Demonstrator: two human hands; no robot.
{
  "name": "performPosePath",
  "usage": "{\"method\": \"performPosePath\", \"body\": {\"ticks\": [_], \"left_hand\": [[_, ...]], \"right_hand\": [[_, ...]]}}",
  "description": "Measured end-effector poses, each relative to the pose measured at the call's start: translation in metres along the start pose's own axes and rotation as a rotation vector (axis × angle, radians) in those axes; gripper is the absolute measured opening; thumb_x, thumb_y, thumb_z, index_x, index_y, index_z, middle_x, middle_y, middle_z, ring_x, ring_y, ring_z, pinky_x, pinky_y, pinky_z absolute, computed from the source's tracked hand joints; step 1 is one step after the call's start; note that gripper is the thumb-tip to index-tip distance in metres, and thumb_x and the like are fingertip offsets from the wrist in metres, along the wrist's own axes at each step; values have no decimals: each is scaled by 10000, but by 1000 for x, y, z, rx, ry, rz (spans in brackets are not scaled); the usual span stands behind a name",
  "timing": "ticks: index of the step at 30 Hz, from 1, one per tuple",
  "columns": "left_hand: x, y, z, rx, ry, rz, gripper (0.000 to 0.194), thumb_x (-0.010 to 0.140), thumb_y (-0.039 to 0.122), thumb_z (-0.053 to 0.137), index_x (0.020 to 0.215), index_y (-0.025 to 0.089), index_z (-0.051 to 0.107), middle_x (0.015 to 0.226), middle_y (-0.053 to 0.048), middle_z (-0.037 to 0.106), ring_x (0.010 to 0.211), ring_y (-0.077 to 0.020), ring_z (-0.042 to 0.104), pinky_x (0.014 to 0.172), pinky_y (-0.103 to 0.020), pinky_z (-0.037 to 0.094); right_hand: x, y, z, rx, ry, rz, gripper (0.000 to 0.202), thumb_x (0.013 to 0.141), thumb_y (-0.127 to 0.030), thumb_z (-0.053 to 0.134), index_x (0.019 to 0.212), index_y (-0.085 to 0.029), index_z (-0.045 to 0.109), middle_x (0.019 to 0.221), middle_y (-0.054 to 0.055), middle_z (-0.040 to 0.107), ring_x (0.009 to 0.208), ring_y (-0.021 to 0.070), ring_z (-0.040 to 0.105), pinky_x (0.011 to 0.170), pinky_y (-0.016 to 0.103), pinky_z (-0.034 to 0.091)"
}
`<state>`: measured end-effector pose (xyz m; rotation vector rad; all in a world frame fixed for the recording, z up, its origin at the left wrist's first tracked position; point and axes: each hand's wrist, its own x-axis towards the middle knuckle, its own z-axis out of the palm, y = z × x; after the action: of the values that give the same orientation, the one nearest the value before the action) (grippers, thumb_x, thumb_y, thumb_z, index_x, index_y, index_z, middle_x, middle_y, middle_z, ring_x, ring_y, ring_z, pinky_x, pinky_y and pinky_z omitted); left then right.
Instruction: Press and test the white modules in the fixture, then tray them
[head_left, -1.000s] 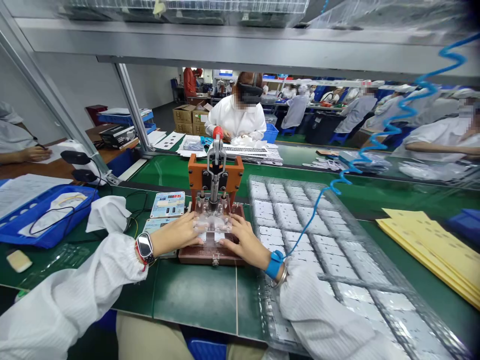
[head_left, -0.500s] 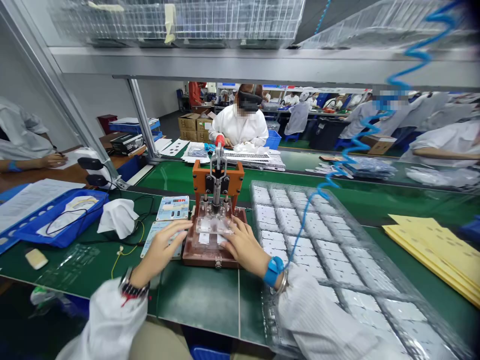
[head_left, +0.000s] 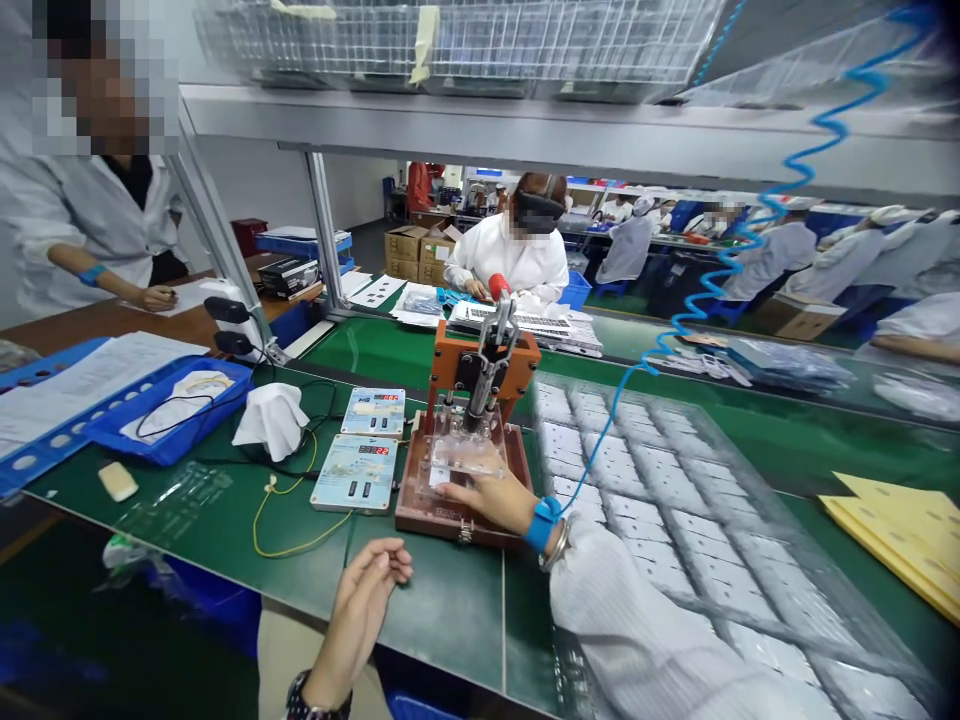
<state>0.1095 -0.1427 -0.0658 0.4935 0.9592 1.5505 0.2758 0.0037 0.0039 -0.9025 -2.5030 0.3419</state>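
Note:
A toggle press with an orange frame (head_left: 525,362) and a red-tipped handle (head_left: 499,287) stands on a brown base (head_left: 420,512). My right hand (head_left: 495,492) reaches onto this fixture with its thumb apart from the fingers. Its fingertips are partly hidden by the clear pressing plate (head_left: 448,452). A small white piece (head_left: 439,478) shows under the clear plate, left of that hand. Nearer to me, my left hand (head_left: 367,592) hovers by the table's front edge, fingers loosely bent and nothing visible in them.
Two light-blue display boxes (head_left: 355,472) sit left of the press. On the right, a clear tray (head_left: 679,470) carries white pieces in rows. A coiled blue cord (head_left: 611,425) leads to my right wristband. Yellow sheets (head_left: 892,540) lie farther right. Co-workers sit opposite and at the left.
My left hand has left the press's side and drawn back toward the table's front edge. My right hand stays at the fixture. The view has shifted left.

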Motion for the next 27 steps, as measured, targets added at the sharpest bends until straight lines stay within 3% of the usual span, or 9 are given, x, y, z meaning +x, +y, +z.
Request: {"method": "performPosePath", "body": {"ticks": [12, 20, 24, 27], "left_hand": [[3, 1, -4, -123, -70, -60, 193, 739, 290, 720, 875, 155, 691, 810, -62, 649, 784, -156, 586, 750, -269, 471], [3, -2, -7, -98, -106, -65, 219, 753, 310, 704, 899, 150, 679, 825, -64, 645, 791, -161, 579, 752, -275, 460], [1, 6, -2, 55, -146, 13, 250, 799, 355, 646, 942, 151, 660, 860, -76, 644, 785, -172, 578, 721, -281, 457], [5, 23, 11, 328, -238, 133, 338, 869, 383, 540, 1115, 157, 598, 871, -84, 645, 691, -148, 552, 637, -266, 443]], "right_hand": [[6, 8, 3, 28, -43, -83, 408, 814, -447, 618, 1169, -246, 601, 1159, 66, 629, 1153, 264, 503, 972, 438, 383], [8, 20, 14, -33, 118, -232, 349, 907, -429, 463, 1114, -201, 629, 1116, 105, 647, 1117, 255, 547, 946, 439, 430], [5, 20, 8, -48, 85, -261, 312, 951, -293, 376, 1154, -231, 604, 1157, 79, 631, 1156, 222, 525, 998, 457, 391], [-1, 19, -1, -67, 29, -233, 339, 947, -217, 354, 1210, -248, 566, 1252, 68, 572, 1204, 226, 477, 1025, 483, 353]]}}
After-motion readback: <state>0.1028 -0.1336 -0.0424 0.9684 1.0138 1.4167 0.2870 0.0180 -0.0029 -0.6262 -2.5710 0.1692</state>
